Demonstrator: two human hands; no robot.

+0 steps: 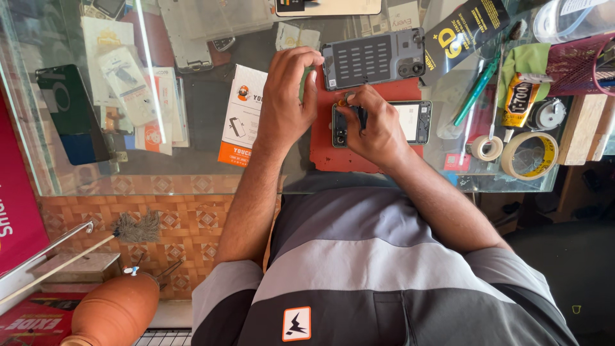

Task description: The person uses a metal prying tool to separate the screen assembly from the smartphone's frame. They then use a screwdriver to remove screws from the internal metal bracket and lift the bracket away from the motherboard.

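Glass counter (211, 102) takes up most of the shot, cluttered with phone-repair bits, and a red work mat (333, 154) sits right in front of the person. On the mat's far edge lies a grey phone back panel (375, 59), and just nearer than it an opened phone (410, 122) lies flat with its long axis running left to right across the mat. The right hand (375, 128) is curled over the phone's left end, fingers bunched down on the innards there; looks like it's pinching something small and orange at the top edge, though I can't tell what. The left hand (288, 96) sits just beside it to the left, fingers curled inward with the tips close together, hovering over the mat's corner, and I can't make out whether it's gripping anything. So the right hand is the one actually on the phone. Off to the right: tape rolls (528, 154), a glue tube (519, 99), a green pen (475, 93).
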